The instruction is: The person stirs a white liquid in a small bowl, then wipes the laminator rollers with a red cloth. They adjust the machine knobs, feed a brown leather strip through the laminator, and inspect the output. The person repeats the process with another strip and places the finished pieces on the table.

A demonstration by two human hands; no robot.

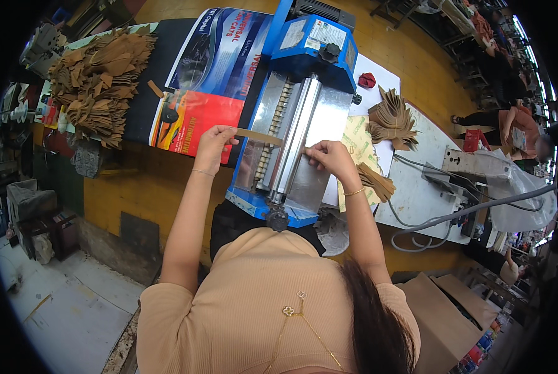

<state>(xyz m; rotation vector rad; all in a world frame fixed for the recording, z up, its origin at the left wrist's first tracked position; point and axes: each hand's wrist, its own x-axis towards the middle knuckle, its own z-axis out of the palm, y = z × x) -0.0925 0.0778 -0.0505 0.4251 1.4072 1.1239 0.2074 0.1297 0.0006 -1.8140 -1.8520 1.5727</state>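
Observation:
A blue machine (311,47) with long steel rollers (299,134) and a metal plate stands upright in front of me. A narrow brown strip (258,136) lies crosswise over its left side and meets the rollers. My left hand (215,147) is closed, pinching the strip's left end between thumb and fingers. On the far side of the rollers, my right hand (331,156) is closed in a pinch, with a small brown end showing at its fingertips. The middle of the strip is hidden by the rollers. A black knob (277,219) sits at the machine's near end.
Piled brown cut pieces (104,84) rest at the left, beside a colourful printed sheet (213,81). Bundled brown strips (392,121) and a red crumpled item (367,80) lie at the right. Grey cables (472,202) curve past a white table. A person (519,128) stands far right.

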